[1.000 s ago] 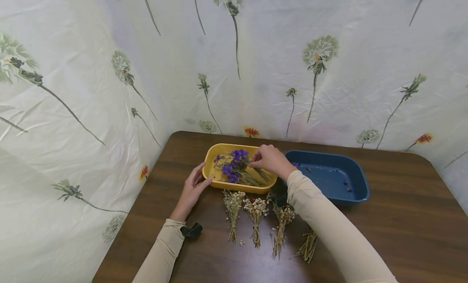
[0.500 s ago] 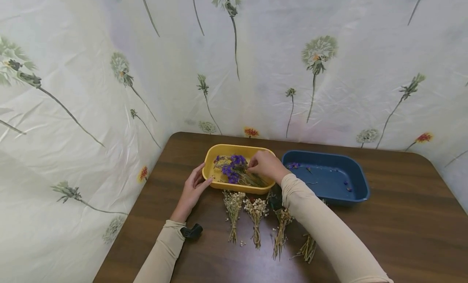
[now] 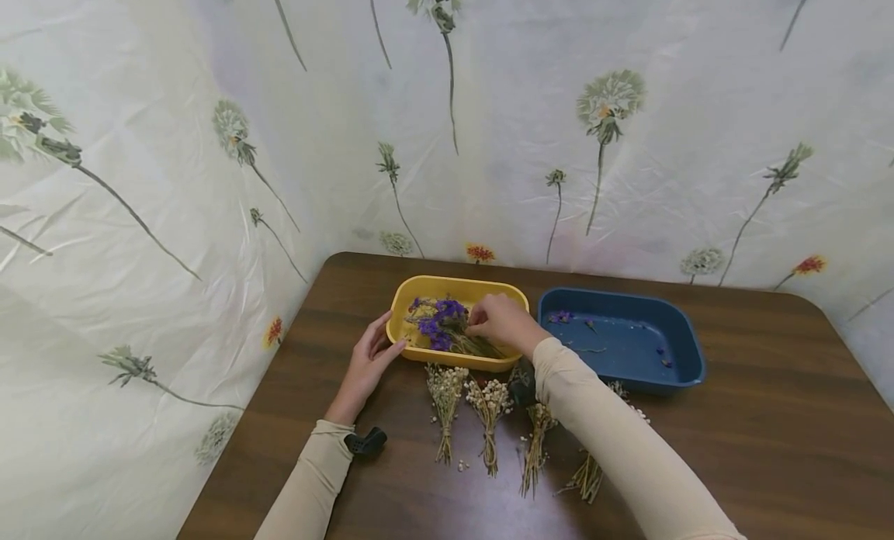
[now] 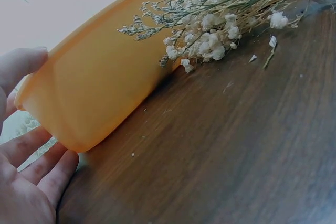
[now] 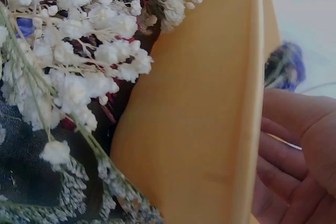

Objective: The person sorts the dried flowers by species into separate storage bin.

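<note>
A yellow tray [image 3: 454,358] stands toward the back of the table, with bunches of dried purple flowers [image 3: 438,324] lying inside. My left hand [image 3: 362,365] holds the tray's left end; in the left wrist view its thumb lies at the rim and its fingers [image 4: 60,174] are against the outer wall. My right hand [image 3: 508,323] reaches over the tray's right part and pinches the stems of purple flowers. In the right wrist view a purple flower head [image 5: 290,66] shows past the thumb, while the tray wall [image 5: 194,98] hides part of the fingers.
A blue tray [image 3: 687,373] with a few purple bits stands right of the yellow one. Several tied bunches of dried white flowers [image 3: 445,396] lie in front, one partly under the right forearm. A flower-printed curtain [image 3: 517,206] hangs behind the brown table [image 3: 768,416].
My right hand has moved left and slightly lower within the yellow tray, and the purple flowers have shifted a little left. My left hand has stayed on the tray's end.
</note>
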{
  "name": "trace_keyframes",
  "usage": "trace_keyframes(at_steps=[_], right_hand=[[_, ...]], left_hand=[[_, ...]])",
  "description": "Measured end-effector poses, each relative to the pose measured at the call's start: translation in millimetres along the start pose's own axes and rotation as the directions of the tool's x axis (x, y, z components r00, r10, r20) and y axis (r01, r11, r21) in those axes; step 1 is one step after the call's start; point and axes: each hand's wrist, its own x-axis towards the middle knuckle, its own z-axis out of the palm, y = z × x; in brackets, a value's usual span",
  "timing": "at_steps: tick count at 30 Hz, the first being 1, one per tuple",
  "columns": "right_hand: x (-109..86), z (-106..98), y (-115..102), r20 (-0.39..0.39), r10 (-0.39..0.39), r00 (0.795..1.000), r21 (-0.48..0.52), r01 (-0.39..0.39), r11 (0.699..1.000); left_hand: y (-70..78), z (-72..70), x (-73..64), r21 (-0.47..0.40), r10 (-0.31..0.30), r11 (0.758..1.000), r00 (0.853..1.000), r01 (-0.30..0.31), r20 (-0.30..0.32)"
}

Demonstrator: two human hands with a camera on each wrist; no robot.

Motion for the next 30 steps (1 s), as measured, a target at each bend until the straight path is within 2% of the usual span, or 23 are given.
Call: trace_keyframes(at_steps=[5,10,17,30], right_hand=[[-4.2,-4.4,7.8,0.013,0.02,1.0,0.079,-0.021,0.997],[-9.6,-9.4,14.1,0.019,0.004,1.0,0.126,-0.006,0.992],[-22.1,-17.2,12.8,0.003,0.002,1.0,0.18,-0.002,0.984],[-55.1,-37.2,11.2,-0.105,-0.037,0.994,0.2,0.058,0.978]], left_hand=[[-1.1,0.1,0.8,0.004,0.017,1.0,1.0,-0.017,0.006],[-0.8,-0.2,1.4,0.011,0.021,1.0,1.0,-0.021,0.002],[-0.5,-0.5,-0.2,0.001,0.011,1.0,1.0,-0.011,0.002],[-1.0,-0.6,-0.6,0.005,0.015,1.0,1.0,-0.015,0.003]])
